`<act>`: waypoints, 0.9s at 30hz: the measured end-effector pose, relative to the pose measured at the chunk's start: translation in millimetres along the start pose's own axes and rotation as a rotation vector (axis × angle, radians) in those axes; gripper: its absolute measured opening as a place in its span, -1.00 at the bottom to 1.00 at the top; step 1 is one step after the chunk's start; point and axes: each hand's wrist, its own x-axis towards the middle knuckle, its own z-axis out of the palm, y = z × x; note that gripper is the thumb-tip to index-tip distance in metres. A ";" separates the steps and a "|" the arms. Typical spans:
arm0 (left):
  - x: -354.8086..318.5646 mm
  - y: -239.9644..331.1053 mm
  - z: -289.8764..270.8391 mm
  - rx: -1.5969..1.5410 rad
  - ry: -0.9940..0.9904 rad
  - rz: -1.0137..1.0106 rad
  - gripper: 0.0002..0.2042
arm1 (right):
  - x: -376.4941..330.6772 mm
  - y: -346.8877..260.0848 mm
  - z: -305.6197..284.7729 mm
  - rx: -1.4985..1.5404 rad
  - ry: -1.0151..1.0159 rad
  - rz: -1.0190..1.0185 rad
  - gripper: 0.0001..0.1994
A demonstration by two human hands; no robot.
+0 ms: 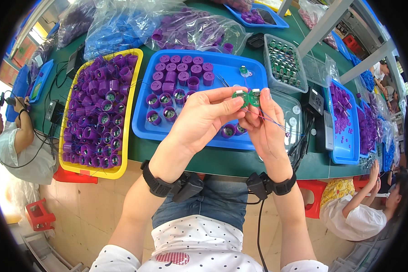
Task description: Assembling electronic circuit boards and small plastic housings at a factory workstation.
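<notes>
Above blue tray (240, 72), both hands' (204, 118) grip pinches green circuit boards (247, 97).

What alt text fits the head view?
Both hands, left hand and right hand, pinch small round green circuit boards with thin wires above a blue plastic tray of purple plastic cylinder caps.

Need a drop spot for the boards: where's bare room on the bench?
Free: blue tray floor right of its purple caps, and the green table strip along the near edge. Crowded: yellow tray, packed full, and the bagged far side.
</notes>
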 end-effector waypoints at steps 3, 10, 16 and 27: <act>1.1 -3.0 -3.5 -0.063 -0.040 -0.016 -0.67 | -1.7 0.7 5.1 0.062 0.023 0.017 -0.66; 4.2 20.6 -8.6 0.155 0.106 0.195 -0.61 | 18.3 -17.9 -22.8 -0.236 0.043 -0.097 -0.54; 49.2 12.4 -12.5 0.990 0.276 0.205 -0.62 | 37.8 -38.4 -45.3 -1.744 0.059 -0.173 -0.69; -20.1 44.1 -13.7 1.690 0.354 0.747 -0.51 | -5.1 -50.3 -52.1 -1.336 0.261 -0.140 -0.78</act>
